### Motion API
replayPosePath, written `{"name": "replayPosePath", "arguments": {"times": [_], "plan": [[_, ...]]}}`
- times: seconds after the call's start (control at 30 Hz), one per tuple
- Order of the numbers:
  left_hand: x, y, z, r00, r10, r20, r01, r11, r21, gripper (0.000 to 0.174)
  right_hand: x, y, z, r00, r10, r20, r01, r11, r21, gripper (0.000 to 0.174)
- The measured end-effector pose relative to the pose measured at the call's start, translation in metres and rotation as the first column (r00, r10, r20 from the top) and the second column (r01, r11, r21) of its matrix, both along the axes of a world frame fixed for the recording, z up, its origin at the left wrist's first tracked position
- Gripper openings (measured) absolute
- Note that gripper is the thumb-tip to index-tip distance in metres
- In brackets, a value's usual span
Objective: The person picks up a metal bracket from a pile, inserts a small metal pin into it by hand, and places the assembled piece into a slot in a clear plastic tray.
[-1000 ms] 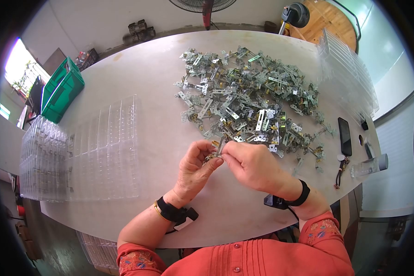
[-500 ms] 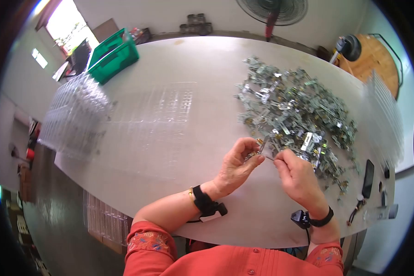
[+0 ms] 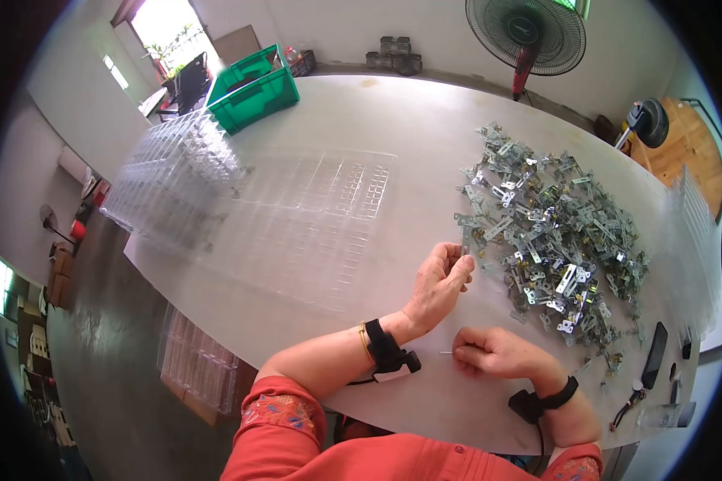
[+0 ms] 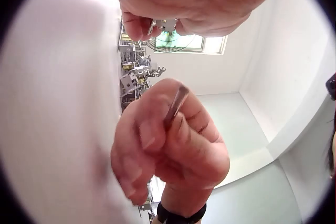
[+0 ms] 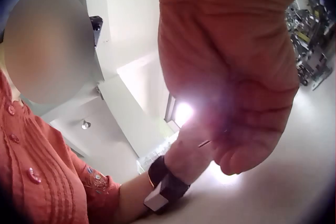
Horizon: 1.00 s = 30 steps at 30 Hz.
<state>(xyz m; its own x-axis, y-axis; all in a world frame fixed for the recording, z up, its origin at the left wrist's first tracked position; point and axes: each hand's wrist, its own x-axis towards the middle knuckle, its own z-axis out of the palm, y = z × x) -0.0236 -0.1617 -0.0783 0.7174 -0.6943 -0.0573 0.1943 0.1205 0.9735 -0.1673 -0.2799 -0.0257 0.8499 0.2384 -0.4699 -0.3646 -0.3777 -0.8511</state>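
Observation:
My left hand point(image 3: 441, 287) is raised over the table by the near left edge of a pile of metal brackets point(image 3: 553, 232). Its thumb and fingers grip a small metal bracket point(image 4: 168, 24), mostly covered by the hand in the left wrist view. Lower and to the right, my right hand point(image 3: 496, 353) pinches a thin metal rod point(image 4: 177, 103) between thumb and curled fingers. The rod's tip pokes out leftward in the head view; its other end is hidden in the hand.
Clear plastic trays point(image 3: 313, 216) lie left of the hands, with a taller stack point(image 3: 160, 184) beyond. A green crate point(image 3: 257, 96) stands at the far left edge. More clear trays point(image 3: 686, 256), a phone point(image 3: 655, 353) and a clear bottle point(image 3: 662, 415) line the right side.
The head view has swung left. The hands, close together over the bracket a second ago, have parted; the right hand with the rod has drawn back toward the body.

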Motion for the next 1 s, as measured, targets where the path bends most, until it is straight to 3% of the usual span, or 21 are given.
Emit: {"name": "replayPosePath", "arguments": {"times": [0.07,0.17,0.27,0.33,0.6,0.77,0.83,0.87,0.93,1.0], "plan": [[0.004,-0.001,-0.001,1.0,0.003,-0.024,-0.002,1.0,0.022,0.031,0.002,-0.003,-0.007,0.99,-0.073,-0.117,0.087,0.989,0.116,0.016],[0.007,-0.002,0.0,0.998,-0.014,-0.054,0.018,0.998,0.063,0.032,0.004,-0.008,-0.015,0.985,-0.083,-0.153,0.112,0.975,0.192,0.019],[0.01,-0.002,-0.003,0.998,-0.028,-0.06,0.033,0.995,0.092,0.035,0.002,-0.006,-0.011,0.996,-0.046,-0.074,0.052,0.995,0.086,0.023],[0.01,-0.004,-0.001,0.997,-0.054,-0.063,0.061,0.993,0.103,0.036,0.0,-0.007,-0.012,0.996,-0.06,-0.059,0.067,0.992,0.107,0.024],[0.022,0.013,0.014,0.994,-0.012,0.108,-0.022,0.95,0.311,0.036,-0.006,-0.01,-0.021,0.997,-0.075,-0.012,0.076,0.98,0.182,0.026],[0.025,0.026,0.027,0.949,-0.118,0.291,-0.046,0.865,0.499,0.034,-0.006,-0.01,-0.028,0.998,-0.041,0.045,0.031,0.98,0.195,0.026],[0.017,0.029,0.042,0.744,-0.19,0.641,-0.288,0.774,0.564,0.034,-0.006,-0.01,-0.03,0.998,-0.052,0.039,0.043,0.977,0.21,0.026],[0.017,0.03,0.042,0.741,-0.196,0.643,-0.288,0.772,0.567,0.034,-0.006,-0.01,-0.03,0.998,-0.054,0.031,0.046,0.976,0.213,0.025],[0.02,0.031,0.037,0.536,-0.317,0.782,-0.467,0.661,0.588,0.035,-0.007,-0.01,-0.03,0.998,-0.057,0.039,0.048,0.974,0.219,0.025],[0.022,0.03,0.035,0.486,-0.311,0.817,-0.474,0.691,0.546,0.035,-0.008,-0.01,-0.032,0.997,-0.061,0.046,0.049,0.973,0.225,0.025]]}}
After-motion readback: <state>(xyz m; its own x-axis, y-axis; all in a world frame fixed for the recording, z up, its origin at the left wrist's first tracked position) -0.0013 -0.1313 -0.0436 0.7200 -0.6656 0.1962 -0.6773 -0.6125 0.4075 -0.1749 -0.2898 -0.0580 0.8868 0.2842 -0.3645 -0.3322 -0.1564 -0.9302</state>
